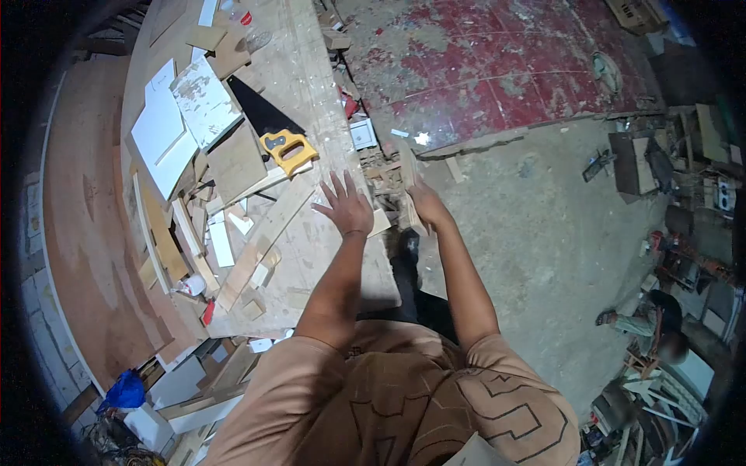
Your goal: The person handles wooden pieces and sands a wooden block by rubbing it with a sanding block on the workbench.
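My left hand (346, 206) lies with its fingers spread on the workbench top (299, 237), close to the bench's right edge. A small pale piece of wood (379, 223) sticks out beside its wrist. Just past the edge, my right hand (427, 203) is closed around a narrow wooden board (408, 167), which stands off the bench's side; the fingers on the far side are partly hidden. Ahead of my left hand rests a handsaw (289, 151) with a yellow handle and dark blade. It lies beside a brown flat board (237, 171).
White panels (163, 132), a paint-flaked board (206, 101) and wood offcuts (220, 242) cover the bench's left part. A plastic bottle (237, 14) lies at the far end. Red worn flooring (497, 70) adjoins concrete (513, 225). Another person (660, 322) is low at the right among clutter.
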Demonstrator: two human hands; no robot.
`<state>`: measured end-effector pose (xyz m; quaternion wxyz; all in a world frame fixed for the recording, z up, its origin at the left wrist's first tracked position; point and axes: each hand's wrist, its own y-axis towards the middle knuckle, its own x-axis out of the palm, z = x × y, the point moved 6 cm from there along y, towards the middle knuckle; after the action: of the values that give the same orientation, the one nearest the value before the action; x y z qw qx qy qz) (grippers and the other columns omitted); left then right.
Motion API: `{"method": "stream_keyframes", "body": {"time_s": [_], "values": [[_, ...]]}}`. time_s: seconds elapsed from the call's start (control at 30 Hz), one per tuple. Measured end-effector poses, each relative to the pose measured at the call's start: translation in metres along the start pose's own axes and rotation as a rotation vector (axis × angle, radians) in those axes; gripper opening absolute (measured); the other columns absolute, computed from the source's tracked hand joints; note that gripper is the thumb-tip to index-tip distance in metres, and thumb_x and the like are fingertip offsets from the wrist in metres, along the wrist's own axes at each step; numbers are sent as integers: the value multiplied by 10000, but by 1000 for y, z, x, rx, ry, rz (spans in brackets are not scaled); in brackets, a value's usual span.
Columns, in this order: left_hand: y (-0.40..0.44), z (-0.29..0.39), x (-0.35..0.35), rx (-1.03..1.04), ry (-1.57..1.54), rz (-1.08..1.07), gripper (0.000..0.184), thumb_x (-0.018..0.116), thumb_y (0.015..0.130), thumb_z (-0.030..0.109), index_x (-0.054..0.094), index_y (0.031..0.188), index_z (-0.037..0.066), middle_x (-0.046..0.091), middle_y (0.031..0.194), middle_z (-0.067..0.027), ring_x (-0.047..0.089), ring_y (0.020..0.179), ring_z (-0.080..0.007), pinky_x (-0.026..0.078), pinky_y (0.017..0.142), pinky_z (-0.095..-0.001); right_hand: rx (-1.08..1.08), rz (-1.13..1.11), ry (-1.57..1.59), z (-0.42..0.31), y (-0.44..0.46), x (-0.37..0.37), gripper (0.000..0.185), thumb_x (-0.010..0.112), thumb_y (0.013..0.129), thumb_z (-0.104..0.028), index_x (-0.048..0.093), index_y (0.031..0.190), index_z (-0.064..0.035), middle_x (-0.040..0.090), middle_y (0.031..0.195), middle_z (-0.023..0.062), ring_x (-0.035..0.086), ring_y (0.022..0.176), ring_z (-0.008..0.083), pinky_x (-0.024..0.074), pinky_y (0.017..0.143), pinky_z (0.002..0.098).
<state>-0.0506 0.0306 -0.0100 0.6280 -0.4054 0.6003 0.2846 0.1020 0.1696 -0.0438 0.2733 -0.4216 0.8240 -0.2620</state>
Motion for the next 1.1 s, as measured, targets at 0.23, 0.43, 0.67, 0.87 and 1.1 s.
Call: {"method": "stream_keyframes", "body": {"time_s": [0.23, 0.43, 0.67, 0.87, 1.1], "values": [[-12, 20, -39, 508, -350, 206, 322, 577, 917, 351, 698, 1087, 104, 525, 1291, -84, 368, 1355, -314, 41, 1152, -672, -85, 57, 205, 5, -120, -73, 602, 418, 1008, -274, 284, 1513, 25, 412, 1510, 219, 400, 1392, 268, 304, 1126, 323], [-13, 35, -35, 769, -280, 106, 355, 619, 891, 407, 733, 938, 75, 593, 1135, -80, 457, 1238, -285, 199, 1131, -591, 35, 177, 196, 75, -159, -102, 607, 409, 1016, -316, 285, 1531, -20, 493, 1441, 209, 485, 1312, 251, 358, 1080, 332], [-9, -22, -46, 157, -805, 173, 301, 531, 970, 307, 632, 838, 56, 636, 1007, -140, 600, 954, -356, 476, 796, -443, 66, 58, 283, 26, -175, -111, 611, 413, 1016, -312, 289, 1525, 3, 370, 1542, 178, 337, 1430, 259, 247, 1145, 307], [-48, -91, -52, -109, -638, 86, 340, 513, 989, 352, 611, 1031, 28, 637, 984, -193, 612, 906, -387, 480, 817, -472, -202, -75, 144, -13, -147, -87, 602, 427, 1020, -292, 295, 1517, 21, 424, 1501, 193, 364, 1402, 239, 243, 1144, 308], [-81, -116, -36, 108, -548, 88, 606, 703, 841, 361, 493, 1298, 23, 572, 1156, -215, 541, 1098, -388, 454, 957, -463, -170, -228, 62, -59, -154, -50, 608, 405, 1017, -277, 267, 1517, 40, 424, 1497, 202, 381, 1386, 241, 247, 1144, 314]]}}
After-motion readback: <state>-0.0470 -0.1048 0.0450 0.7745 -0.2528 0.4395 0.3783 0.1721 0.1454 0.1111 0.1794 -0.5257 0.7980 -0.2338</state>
